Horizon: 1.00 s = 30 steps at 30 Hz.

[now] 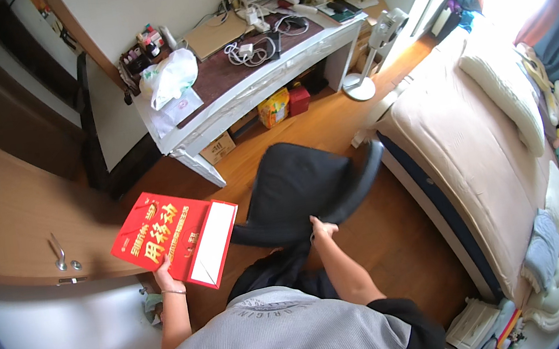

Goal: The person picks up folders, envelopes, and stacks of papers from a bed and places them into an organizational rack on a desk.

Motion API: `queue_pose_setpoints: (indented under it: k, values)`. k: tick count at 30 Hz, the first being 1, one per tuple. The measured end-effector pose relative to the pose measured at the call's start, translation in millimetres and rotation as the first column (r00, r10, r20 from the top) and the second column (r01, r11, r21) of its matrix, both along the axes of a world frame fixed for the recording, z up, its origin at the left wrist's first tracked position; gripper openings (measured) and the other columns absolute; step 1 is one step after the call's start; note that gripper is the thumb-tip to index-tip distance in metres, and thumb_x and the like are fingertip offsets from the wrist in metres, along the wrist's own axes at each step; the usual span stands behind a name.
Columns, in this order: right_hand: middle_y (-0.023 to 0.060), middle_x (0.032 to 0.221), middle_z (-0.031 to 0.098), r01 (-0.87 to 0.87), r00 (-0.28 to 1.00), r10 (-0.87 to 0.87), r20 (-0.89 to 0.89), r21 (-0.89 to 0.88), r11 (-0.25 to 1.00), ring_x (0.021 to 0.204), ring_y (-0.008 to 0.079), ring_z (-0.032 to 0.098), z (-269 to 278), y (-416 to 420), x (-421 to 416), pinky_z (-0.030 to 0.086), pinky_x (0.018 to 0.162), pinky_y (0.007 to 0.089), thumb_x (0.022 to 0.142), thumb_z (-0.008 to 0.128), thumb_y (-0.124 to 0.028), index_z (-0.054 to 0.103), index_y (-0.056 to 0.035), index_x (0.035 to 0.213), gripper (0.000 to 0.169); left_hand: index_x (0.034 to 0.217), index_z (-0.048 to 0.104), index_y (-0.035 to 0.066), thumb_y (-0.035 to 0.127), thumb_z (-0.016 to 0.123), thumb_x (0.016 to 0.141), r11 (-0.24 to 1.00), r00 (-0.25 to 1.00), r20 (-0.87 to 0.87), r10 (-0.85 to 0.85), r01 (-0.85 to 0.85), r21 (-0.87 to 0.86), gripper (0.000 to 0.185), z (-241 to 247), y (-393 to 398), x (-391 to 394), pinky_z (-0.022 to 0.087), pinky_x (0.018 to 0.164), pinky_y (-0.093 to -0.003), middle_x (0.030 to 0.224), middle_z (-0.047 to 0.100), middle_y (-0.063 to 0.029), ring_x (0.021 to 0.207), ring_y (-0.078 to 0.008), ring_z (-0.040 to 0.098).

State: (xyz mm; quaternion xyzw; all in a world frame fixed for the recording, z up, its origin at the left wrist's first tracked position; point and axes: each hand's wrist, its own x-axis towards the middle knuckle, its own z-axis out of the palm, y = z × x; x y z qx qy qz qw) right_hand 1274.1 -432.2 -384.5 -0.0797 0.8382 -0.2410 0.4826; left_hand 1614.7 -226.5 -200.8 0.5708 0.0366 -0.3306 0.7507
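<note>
My left hand [168,278] grips a flat red paper gift bag [160,232] with gold writing and a white bottom panel, held out at the left. The fingers are partly hidden behind the bag. My right hand [323,229] is at the near edge of a black chair [297,188] with a curved backrest, which stands on the wooden floor in front of me. Fingertips of that hand rest on the rim of the backrest.
A desk [256,79] ahead bears a white plastic bag [171,77], cables and boxes. A pedestal fan [359,87] stands beside it. The bed [441,116] takes up the right side. At the left is a wooden door [15,220] with a metal handle [59,254].
</note>
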Motion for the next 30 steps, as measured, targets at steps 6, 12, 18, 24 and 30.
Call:
queue_pose_setpoints:
  k: [6, 12, 18, 24, 30]
  values:
    - [0.0181, 0.106, 0.053, -0.388, 0.873, 0.423, 0.243, -0.182, 0.904, 0.081, 0.0315, 0.060, -2.7, -98.0, 81.3, 0.054, 0.052, 0.0372, 0.073, 0.072, -0.028, 0.026, -0.0036, 0.122, 0.072, 0.119, 0.046, 0.001, 0.006, 0.053, 0.083, 0.988, 0.987, -0.065, 0.149, -0.146, 0.048, 0.037, -8.0, 7.2, -9.9, 0.045, 0.087, -0.0415, 0.113, 0.055, -0.0095, 0.100, -0.0248, 0.055]
    - [0.0228, 0.119, 0.048, -0.541, 0.556, 0.728, 0.401, -0.490, 0.683, 0.090, 0.0319, 0.060, 17.6, -151.4, 102.0, 0.053, 0.067, 0.0376, 0.079, 0.066, -0.025, 0.020, -0.0023, 0.132, 0.074, 0.118, 0.046, 0.002, -0.002, 0.053, 0.079, 0.990, 0.990, 0.009, 0.143, -0.143, 0.005, 0.040, -13.6, -42.2, -51.8, 0.046, 0.086, -0.0379, 0.111, 0.055, -0.0086, 0.098, -0.0222, 0.056]
    - [0.0128, 0.105, 0.060, -0.670, 0.428, 0.747, 0.509, -0.376, 0.640, 0.090, 0.0256, 0.062, 16.5, -198.0, 16.9, 0.052, 0.073, 0.0362, 0.083, 0.061, -0.025, 0.045, -0.0011, 0.122, 0.049, 0.120, 0.045, 0.002, -0.001, 0.054, 0.079, 0.994, 0.991, 0.090, 0.094, -0.089, -0.060, 0.042, 17.3, -162.1, -125.8, 0.045, 0.086, -0.0376, 0.113, 0.053, -0.0087, 0.100, -0.0220, 0.054]
    - [0.0087, 0.100, 0.063, -0.490, 0.457, 0.685, 0.568, -0.482, 0.726, 0.079, 0.0195, 0.062, -10.6, -290.9, -133.9, 0.052, 0.065, 0.0307, 0.087, 0.053, -0.019, 0.049, -0.0054, 0.118, 0.034, 0.123, 0.043, 0.003, 0.003, 0.056, 0.080, 0.986, 0.980, 0.175, 0.098, -0.072, -0.147, 0.045, 39.9, -284.3, -177.0, 0.041, 0.090, -0.0356, 0.115, 0.052, -0.0079, 0.104, -0.0209, 0.051]
    - [0.0082, 0.098, 0.063, -0.547, 0.628, 0.692, 0.356, -0.430, 0.718, 0.075, 0.0175, 0.062, -0.5, -414.0, -177.8, 0.050, 0.060, 0.0288, 0.088, 0.051, -0.015, 0.050, -0.0062, 0.113, 0.027, 0.126, 0.039, 0.002, 0.010, 0.053, 0.084, 0.966, 0.987, 0.124, 0.100, -0.067, -0.249, 0.044, 66.8, -366.9, -184.4, 0.042, 0.091, -0.0397, 0.120, 0.050, -0.0106, 0.108, -0.0243, 0.050]
